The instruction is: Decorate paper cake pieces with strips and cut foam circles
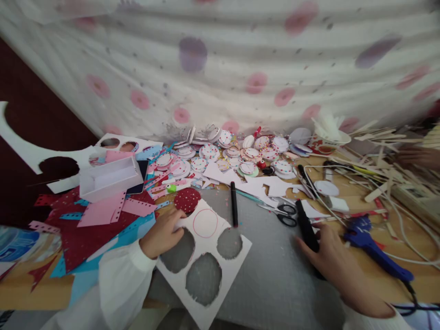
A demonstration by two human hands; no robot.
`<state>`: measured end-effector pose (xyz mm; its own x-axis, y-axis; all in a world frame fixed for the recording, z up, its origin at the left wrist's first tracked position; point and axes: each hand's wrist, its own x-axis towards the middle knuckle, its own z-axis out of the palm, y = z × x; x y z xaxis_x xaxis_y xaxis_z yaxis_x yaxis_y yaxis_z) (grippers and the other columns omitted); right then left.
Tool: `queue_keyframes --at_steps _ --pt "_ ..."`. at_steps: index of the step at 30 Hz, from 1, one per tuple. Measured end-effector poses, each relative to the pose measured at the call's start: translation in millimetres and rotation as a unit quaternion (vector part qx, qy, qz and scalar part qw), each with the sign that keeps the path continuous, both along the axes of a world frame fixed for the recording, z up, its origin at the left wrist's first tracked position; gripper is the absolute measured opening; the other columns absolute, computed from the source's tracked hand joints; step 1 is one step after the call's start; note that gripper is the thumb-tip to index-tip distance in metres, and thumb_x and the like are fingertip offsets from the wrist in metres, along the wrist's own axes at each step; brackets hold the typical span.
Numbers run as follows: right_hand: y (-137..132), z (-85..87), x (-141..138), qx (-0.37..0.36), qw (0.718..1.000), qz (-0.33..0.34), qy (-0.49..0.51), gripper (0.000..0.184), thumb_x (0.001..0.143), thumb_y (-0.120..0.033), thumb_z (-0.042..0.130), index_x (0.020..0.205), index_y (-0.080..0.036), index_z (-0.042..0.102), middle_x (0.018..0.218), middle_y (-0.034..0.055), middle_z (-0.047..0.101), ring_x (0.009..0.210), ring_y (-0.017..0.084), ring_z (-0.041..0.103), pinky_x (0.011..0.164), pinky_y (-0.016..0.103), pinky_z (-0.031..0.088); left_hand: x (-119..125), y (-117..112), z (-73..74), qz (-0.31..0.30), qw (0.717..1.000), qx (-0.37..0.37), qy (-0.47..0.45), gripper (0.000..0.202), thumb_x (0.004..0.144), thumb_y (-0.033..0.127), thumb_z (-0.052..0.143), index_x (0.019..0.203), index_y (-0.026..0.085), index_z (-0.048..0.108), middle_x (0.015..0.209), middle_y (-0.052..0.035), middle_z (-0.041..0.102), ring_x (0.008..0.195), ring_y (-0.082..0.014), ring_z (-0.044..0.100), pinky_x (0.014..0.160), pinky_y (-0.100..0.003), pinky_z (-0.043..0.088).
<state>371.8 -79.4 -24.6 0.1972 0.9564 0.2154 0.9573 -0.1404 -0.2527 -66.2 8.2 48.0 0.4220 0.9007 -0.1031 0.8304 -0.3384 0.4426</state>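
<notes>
A white foam board (pixel 206 238) with several round holes lies tilted on the grey mat, one red circle outline drawn near its top corner. My left hand (pixel 161 234) has its upper left edge between thumb and fingers. On the right, my right hand (pixel 328 256) closes around a long black tool that looks like a utility knife (pixel 307 227); its lower part is hidden by the hand. Black-handled scissors (pixel 286 214) lie just left of it. A black marker (pixel 234 204) and a dark red dotted disc (pixel 187 200) rest beyond the board.
Decorated paper discs (pixel 209 152) are heaped along the curtain. Coloured paper scraps and a white box (pixel 110 178) cover the left. A blue glue gun (pixel 378 247), its cable and wooden sticks (pixel 381 151) lie right. Another person's hand (pixel 417 158) shows at the far right.
</notes>
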Motion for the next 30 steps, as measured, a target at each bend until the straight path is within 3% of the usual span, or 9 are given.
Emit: queue_keyframes --at_steps 6,9,16,19,22,25,28,30 --pt "6 -1.3 6 0.015 0.999 -0.013 0.038 0.042 0.082 -0.044 0.043 0.111 -0.012 0.046 0.083 0.0142 0.061 0.072 0.03 0.065 0.062 0.04 0.053 4 -1 -0.6 -0.006 1.0 -0.012 0.008 0.024 0.072 0.013 0.041 0.094 0.018 0.051 0.099 -0.0089 0.061 0.102 -0.0265 0.059 0.089 -0.042 0.046" --pt "6 -4.0 12 0.027 0.998 -0.015 0.058 0.042 0.081 -0.043 0.043 0.109 -0.012 0.047 0.08 0.0131 0.061 0.069 0.029 0.064 0.063 0.04 0.053 4 0 -2.0 0.001 1.0 -0.015 -0.006 0.024 0.073 0.014 0.042 0.094 0.019 0.051 0.101 -0.009 0.062 0.103 -0.0263 0.059 0.09 -0.042 0.046" --pt "5 -8.6 13 0.015 1.0 0.008 0.002 0.045 0.082 -0.045 0.045 0.111 -0.012 0.05 0.09 0.0166 0.061 0.082 0.034 0.065 0.071 0.046 0.054 6 -6 -4.3 0.016 0.999 0.001 -0.033 0.021 0.075 0.018 0.045 0.094 0.02 0.053 0.099 -0.0066 0.065 0.096 -0.025 0.061 0.086 -0.04 0.047" --pt "7 2.0 13 0.038 0.998 0.019 0.052 0.042 0.082 -0.042 0.043 0.113 -0.014 0.049 0.093 0.0178 0.063 0.085 0.034 0.066 0.074 0.047 0.054 5 -11 -2.4 0.019 0.999 0.009 -0.047 0.021 0.077 0.02 0.046 0.096 0.02 0.054 0.099 -0.0062 0.065 0.096 -0.0246 0.062 0.085 -0.039 0.048" --pt "5 26.8 9 0.061 0.986 0.005 0.152 0.043 0.082 -0.046 0.046 0.115 -0.017 0.049 0.1 0.0177 0.066 0.083 0.032 0.068 0.071 0.045 0.055 2 -12 1.3 0.0 0.999 0.014 -0.047 0.019 0.078 0.021 0.05 0.096 0.02 0.056 0.1 -0.0064 0.065 0.097 -0.0243 0.061 0.086 -0.038 0.047" --pt "0 58.8 -6 0.053 0.945 -0.011 0.321 0.047 0.082 -0.052 0.051 0.117 -0.021 0.051 0.089 0.0122 0.068 0.066 0.026 0.066 0.059 0.037 0.055 4 -9 5.6 -0.03 0.999 0.018 -0.022 0.018 0.083 0.033 0.055 0.094 0.019 0.059 0.099 -0.0068 0.063 0.096 -0.0248 0.059 0.086 -0.038 0.046" --pt "-3 81.2 -30 -0.007 0.852 -0.028 0.522 0.045 0.085 -0.054 0.052 0.121 -0.027 0.052 0.087 0.008 0.071 0.065 0.023 0.067 0.057 0.034 0.055 10 3 10.3 -0.057 0.997 0.042 0.026 0.031 0.088 0.049 0.054 0.096 0.02 0.062 0.095 -0.0065 0.059 0.094 -0.0251 0.056 0.084 -0.037 0.044" --pt "-1 84.9 -49 -0.038 0.784 -0.014 0.62 0.043 0.084 -0.05 0.055 0.122 -0.028 0.052 0.092 0.0082 0.073 0.066 0.022 0.068 0.058 0.034 0.055 16 15 14.6 -0.094 0.991 0.068 0.064 0.038 0.088 0.056 0.053 0.098 0.021 0.065 0.093 -0.0063 0.056 0.092 -0.0252 0.054 0.084 -0.037 0.042"
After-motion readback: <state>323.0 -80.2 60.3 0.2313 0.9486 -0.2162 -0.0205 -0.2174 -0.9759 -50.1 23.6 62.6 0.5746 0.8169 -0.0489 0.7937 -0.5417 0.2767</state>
